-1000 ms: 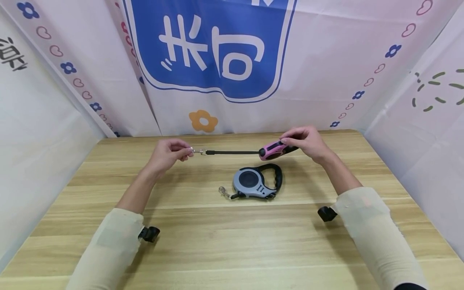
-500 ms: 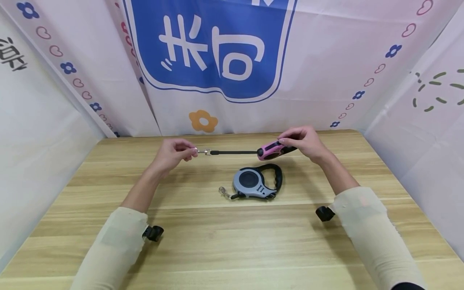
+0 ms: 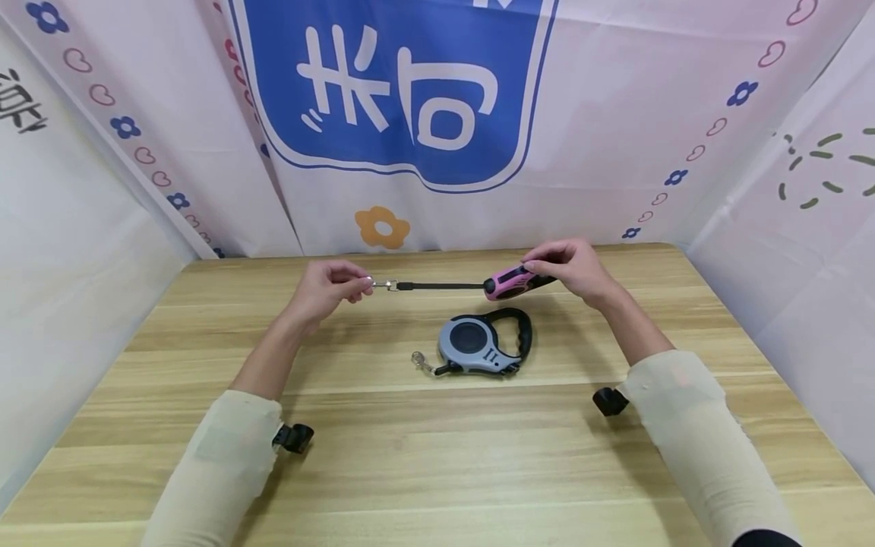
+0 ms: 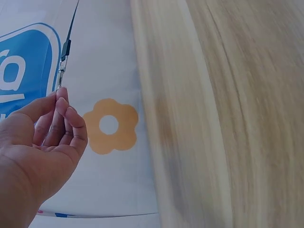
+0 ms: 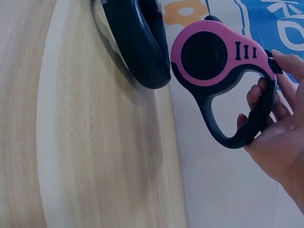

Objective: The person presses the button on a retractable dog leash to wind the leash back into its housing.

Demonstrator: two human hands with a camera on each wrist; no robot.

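Between finger and thumb, my left hand [image 3: 324, 292] pinches the metal snap hook [image 3: 383, 286] at the end of a black leash cord [image 3: 440, 286]. The cord runs straight across to a pink and black retractable dog leash [image 3: 507, 283], held off the table. My right hand [image 3: 573, 271] grips this leash by its handle; in the right wrist view the fingers curl round the black handle [image 5: 261, 118] and the thumb lies near the black button [image 5: 274, 65]. A grey-blue retractable leash [image 3: 472, 346] lies flat below the cord, its own snap hook [image 3: 419, 360] pointing left.
The wooden table [image 3: 437, 456] ends at a white printed cloth backdrop [image 3: 588, 152] behind the hands. Cloth walls stand on the left and right. A small black camera [image 3: 294, 437] is strapped to the left sleeve, another [image 3: 611, 400] to the right.
My left hand has moved slightly right with the snap hook, so the visible cord is shorter. The right hand has shifted a little left. The grey-blue leash stays in place.
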